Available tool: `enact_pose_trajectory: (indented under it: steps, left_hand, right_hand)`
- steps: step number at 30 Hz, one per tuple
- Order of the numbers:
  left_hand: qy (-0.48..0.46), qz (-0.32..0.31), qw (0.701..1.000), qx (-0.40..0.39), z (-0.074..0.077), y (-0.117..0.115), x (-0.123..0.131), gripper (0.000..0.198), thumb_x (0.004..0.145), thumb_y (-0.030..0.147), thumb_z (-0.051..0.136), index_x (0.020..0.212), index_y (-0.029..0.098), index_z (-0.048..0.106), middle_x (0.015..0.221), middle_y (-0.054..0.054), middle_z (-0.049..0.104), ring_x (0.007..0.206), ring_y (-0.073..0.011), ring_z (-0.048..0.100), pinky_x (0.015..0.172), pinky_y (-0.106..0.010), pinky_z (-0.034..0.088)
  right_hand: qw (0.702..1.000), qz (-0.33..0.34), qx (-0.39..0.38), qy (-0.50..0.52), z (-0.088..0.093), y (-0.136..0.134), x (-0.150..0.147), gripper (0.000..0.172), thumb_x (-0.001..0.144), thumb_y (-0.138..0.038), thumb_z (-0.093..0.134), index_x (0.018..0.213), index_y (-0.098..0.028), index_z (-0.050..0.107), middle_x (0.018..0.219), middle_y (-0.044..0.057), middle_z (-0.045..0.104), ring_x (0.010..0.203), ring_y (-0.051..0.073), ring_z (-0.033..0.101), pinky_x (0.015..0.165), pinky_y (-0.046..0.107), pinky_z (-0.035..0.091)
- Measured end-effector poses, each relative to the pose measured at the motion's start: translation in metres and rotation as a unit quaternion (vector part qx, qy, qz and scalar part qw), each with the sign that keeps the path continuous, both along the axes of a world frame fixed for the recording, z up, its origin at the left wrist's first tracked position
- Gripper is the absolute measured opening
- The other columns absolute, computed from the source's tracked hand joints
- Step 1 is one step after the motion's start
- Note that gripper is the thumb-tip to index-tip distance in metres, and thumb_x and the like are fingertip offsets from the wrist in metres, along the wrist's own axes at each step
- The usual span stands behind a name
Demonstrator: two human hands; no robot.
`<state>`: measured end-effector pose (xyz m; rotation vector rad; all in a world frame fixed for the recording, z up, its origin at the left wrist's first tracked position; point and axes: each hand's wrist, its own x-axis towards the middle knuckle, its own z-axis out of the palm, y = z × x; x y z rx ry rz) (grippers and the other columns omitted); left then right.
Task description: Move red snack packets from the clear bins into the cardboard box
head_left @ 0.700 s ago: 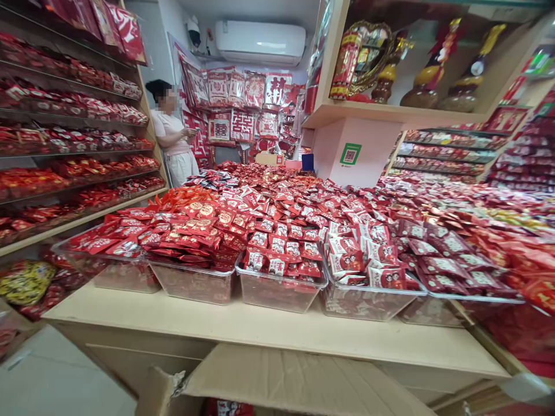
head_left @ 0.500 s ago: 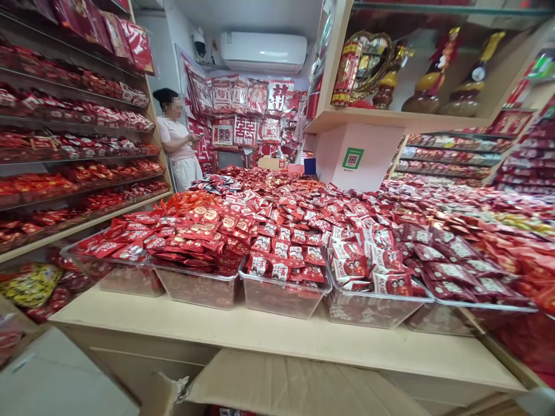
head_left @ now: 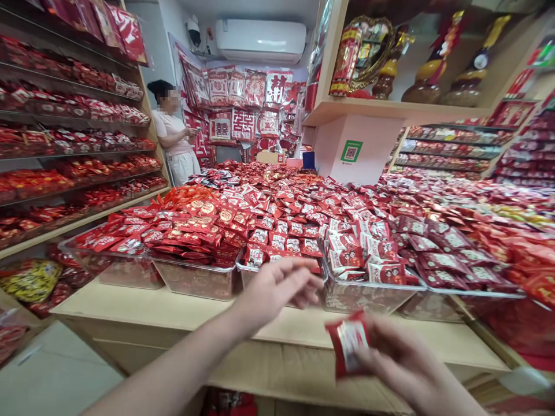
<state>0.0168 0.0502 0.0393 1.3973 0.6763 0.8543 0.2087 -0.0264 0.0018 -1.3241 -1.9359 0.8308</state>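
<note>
My left hand [head_left: 277, 289] reaches forward over the counter's front edge with its fingers spread and nothing in it, just before a clear bin [head_left: 281, 277] heaped with small red-and-white packets. My right hand [head_left: 403, 358], low at the right and blurred, grips one small red packet [head_left: 349, 342] with a white label between thumb and fingers. The packet is held upright, a little below and right of my left hand's fingertips.
A pale wooden counter [head_left: 173, 312] carries rows of clear bins full of red sweets. Shelves of red packets [head_left: 73, 144] line the left wall. A person in a pink top [head_left: 176, 138] stands at the back left. A cardboard box [head_left: 295, 375] lies below the counter.
Both my hands have come into view from below: the left stretched out toward the middle bin, the right raised with a red packet. The view has shifted slightly.
</note>
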Motion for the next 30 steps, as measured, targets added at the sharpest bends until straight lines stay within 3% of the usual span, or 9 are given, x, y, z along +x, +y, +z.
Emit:
enact_pose_trajectory:
  steps: [4, 7, 12, 15, 18, 22, 25, 28, 30]
  left_hand:
    - [0.058, -0.039, 0.998, 0.010, 0.007, 0.036, 0.023, 0.031, 0.071, 0.038, 0.061, 0.090, 0.013, 0.061, 0.080, -0.005, 0.063, 0.065, -0.0114, 0.056, 0.059, -0.023, 0.043]
    - [0.114, -0.026, 0.989, 0.095, -0.002, 0.049, 0.030, 0.025, 0.069, 0.036, 0.063, 0.077, 0.012, 0.065, 0.070, -0.002, 0.061, 0.061, -0.0108, 0.052, 0.058, -0.022, 0.040]
    - [0.115, 0.050, 0.985, 0.122, -0.027, 0.050, 0.028, 0.027, 0.075, 0.036, 0.056, 0.070, 0.012, 0.066, 0.064, -0.001, 0.060, 0.058, -0.0109, 0.050, 0.056, -0.022, 0.037]
    - [0.111, 0.055, 0.987, 0.106, -0.037, 0.048, 0.027, 0.028, 0.076, 0.038, 0.054, 0.072, 0.012, 0.066, 0.067, -0.003, 0.062, 0.060, -0.0128, 0.052, 0.055, -0.023, 0.038]
    - [0.114, 0.056, 0.987, 0.097, -0.039, 0.043, 0.028, 0.027, 0.075, 0.037, 0.055, 0.074, 0.012, 0.066, 0.064, -0.003, 0.061, 0.056, -0.0130, 0.051, 0.052, -0.024, 0.037]
    - [0.091, 0.087, 0.979, 0.159, -0.035, 0.032, 0.030, 0.020, 0.073, 0.028, 0.058, 0.068, 0.011, 0.066, 0.062, -0.002, 0.058, 0.059, -0.0119, 0.049, 0.056, -0.024, 0.038]
    - [0.011, 0.078, 0.992, 0.100, -0.037, 0.024, 0.033, 0.018, 0.072, 0.030, 0.062, 0.077, 0.012, 0.064, 0.070, -0.003, 0.061, 0.064, -0.0125, 0.053, 0.061, -0.024, 0.042]
    - [-0.059, 0.024, 0.998, -0.007, -0.043, 0.018, 0.038, 0.033, 0.066, 0.032, 0.069, 0.091, 0.013, 0.059, 0.079, -0.005, 0.063, 0.069, -0.0145, 0.058, 0.062, -0.026, 0.046]
    - [-0.068, 0.004, 0.997, -0.042, -0.045, 0.017, 0.039, 0.036, 0.062, 0.030, 0.072, 0.090, 0.011, 0.059, 0.081, -0.007, 0.064, 0.069, -0.0155, 0.059, 0.062, -0.028, 0.048]
  right_hand:
    - [0.974, -0.056, -0.004, 0.219, 0.007, 0.057, -0.004, 0.027, 0.075, -0.044, 0.057, 0.081, -0.018, 0.056, 0.067, 0.001, 0.058, 0.061, 0.014, 0.053, 0.055, 0.024, 0.044]
    - [0.963, -0.056, -0.010, 0.264, -0.002, 0.074, -0.012, 0.028, 0.071, -0.043, 0.063, 0.075, -0.017, 0.055, 0.062, -0.001, 0.052, 0.056, 0.011, 0.047, 0.052, 0.022, 0.041]
    - [0.947, -0.031, -0.076, 0.311, -0.019, 0.069, -0.012, 0.029, 0.069, -0.035, 0.068, 0.086, -0.017, 0.054, 0.076, 0.002, 0.061, 0.070, 0.014, 0.056, 0.063, 0.024, 0.046]
    - [0.948, -0.015, -0.105, 0.300, -0.022, 0.064, -0.010, 0.022, 0.072, -0.033, 0.066, 0.084, -0.017, 0.055, 0.073, 0.001, 0.061, 0.066, 0.012, 0.056, 0.061, 0.023, 0.046]
    - [0.953, -0.019, -0.103, 0.283, -0.025, 0.060, -0.010, 0.020, 0.074, -0.034, 0.064, 0.082, -0.017, 0.056, 0.070, 0.001, 0.060, 0.062, 0.011, 0.055, 0.058, 0.022, 0.045]
    - [0.954, -0.017, -0.081, 0.287, -0.026, 0.054, -0.010, 0.015, 0.076, -0.031, 0.062, 0.077, -0.017, 0.057, 0.071, 0.002, 0.063, 0.068, 0.013, 0.059, 0.063, 0.022, 0.047]
    - [0.953, -0.027, -0.054, 0.297, -0.025, 0.052, -0.008, 0.012, 0.077, -0.029, 0.062, 0.075, -0.018, 0.058, 0.070, 0.002, 0.064, 0.067, 0.012, 0.059, 0.063, 0.021, 0.048]
    - [0.946, -0.042, -0.042, 0.318, -0.023, 0.052, -0.006, 0.014, 0.075, -0.029, 0.064, 0.071, -0.018, 0.057, 0.064, -0.001, 0.061, 0.062, 0.010, 0.057, 0.059, 0.017, 0.048]
    - [0.943, -0.046, -0.054, 0.326, -0.024, 0.053, -0.005, 0.015, 0.074, -0.030, 0.065, 0.070, -0.018, 0.057, 0.064, -0.001, 0.059, 0.062, 0.009, 0.056, 0.059, 0.016, 0.048]
